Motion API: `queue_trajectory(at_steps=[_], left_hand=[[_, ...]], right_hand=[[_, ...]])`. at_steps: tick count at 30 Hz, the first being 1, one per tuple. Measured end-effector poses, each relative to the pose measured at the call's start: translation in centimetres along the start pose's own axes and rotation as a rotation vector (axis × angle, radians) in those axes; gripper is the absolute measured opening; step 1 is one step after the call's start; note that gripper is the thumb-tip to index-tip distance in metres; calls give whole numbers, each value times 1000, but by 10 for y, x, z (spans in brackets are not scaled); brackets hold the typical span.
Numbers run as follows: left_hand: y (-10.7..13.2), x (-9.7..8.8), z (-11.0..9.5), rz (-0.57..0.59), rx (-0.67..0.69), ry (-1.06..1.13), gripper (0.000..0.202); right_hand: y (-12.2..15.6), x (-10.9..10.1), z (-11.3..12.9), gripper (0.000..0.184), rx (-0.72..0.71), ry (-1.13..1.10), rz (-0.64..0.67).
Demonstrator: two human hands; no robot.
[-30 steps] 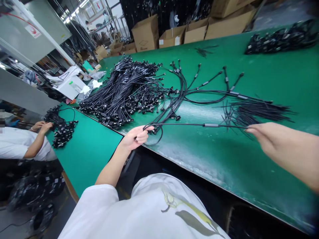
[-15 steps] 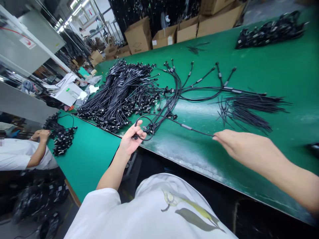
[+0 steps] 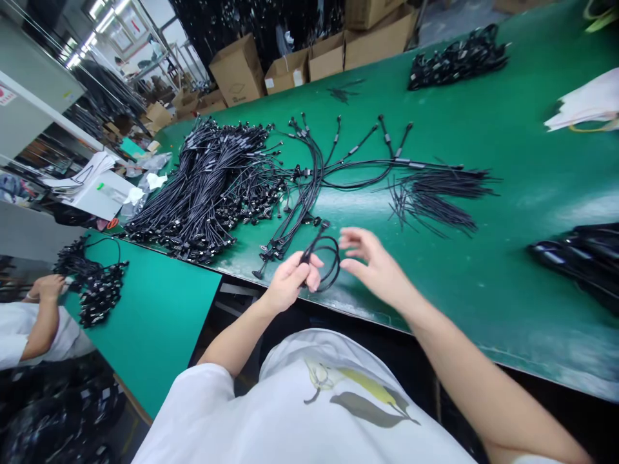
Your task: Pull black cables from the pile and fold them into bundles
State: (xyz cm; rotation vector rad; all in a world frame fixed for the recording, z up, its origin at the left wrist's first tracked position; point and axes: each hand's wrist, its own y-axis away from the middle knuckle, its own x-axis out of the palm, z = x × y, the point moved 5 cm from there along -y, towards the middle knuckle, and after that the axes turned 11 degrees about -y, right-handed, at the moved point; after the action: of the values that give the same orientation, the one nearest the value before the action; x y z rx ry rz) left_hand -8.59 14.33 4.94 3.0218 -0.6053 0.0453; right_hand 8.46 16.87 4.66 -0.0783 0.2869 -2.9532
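Note:
My left hand [image 3: 296,276] is closed around a coiled black cable [image 3: 333,267], near the table's front edge. The coil's loops stick out to the right of my fingers, with one connector end pointing up. Just right of the coil is my right hand [image 3: 370,261], its fingers apart and holding nothing. Behind my hands, several black cables with plugs [image 3: 309,193] lie loosely fanned out. To their right is a bunch of thin black ties [image 3: 435,193].
A large heap of black cables [image 3: 203,187] covers the left of the green table [image 3: 507,258]. Bundled cables [image 3: 459,58] lie at the back, and a dark bundle [image 3: 580,258] at right. Cardboard boxes [image 3: 239,71] line the far edge. A co-worker's hands [image 3: 48,287] are at left.
The cable, stretched between both hands before, is now coiled in my left hand. My right hand has let go of its end and come in beside the coil. The view has shifted right.

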Motion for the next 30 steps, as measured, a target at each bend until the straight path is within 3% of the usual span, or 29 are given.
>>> queue_trajectory(at_steps=[3, 5, 8, 10, 14, 18, 24, 30], left_hand=[[-9, 13, 19, 11, -132, 120, 49], [-10, 25, 33, 24, -192, 185, 52], [-6, 32, 44, -60, -158, 202, 50], [-3, 33, 45, -40, -135, 94, 49], [6, 35, 42, 131, -100, -304, 41], [16, 42, 44, 273, -90, -471, 31], [15, 46, 44, 227, -97, -200, 46], [16, 61, 51, 240, -386, 229, 51]], right_hand=[[12, 18, -28, 34, 157, -263, -141], [17, 26, -33, 35, 194, -452, -258], [18, 32, -29, 37, 203, -680, -328], [18, 33, -23, 39, 228, -776, -339], [25, 41, -9, 49, 260, -712, -258], [30, 43, 8, 54, 116, -601, -298], [19, 45, 14, 43, 178, -728, -251], [6, 39, 5, 55, 379, -890, -194]])
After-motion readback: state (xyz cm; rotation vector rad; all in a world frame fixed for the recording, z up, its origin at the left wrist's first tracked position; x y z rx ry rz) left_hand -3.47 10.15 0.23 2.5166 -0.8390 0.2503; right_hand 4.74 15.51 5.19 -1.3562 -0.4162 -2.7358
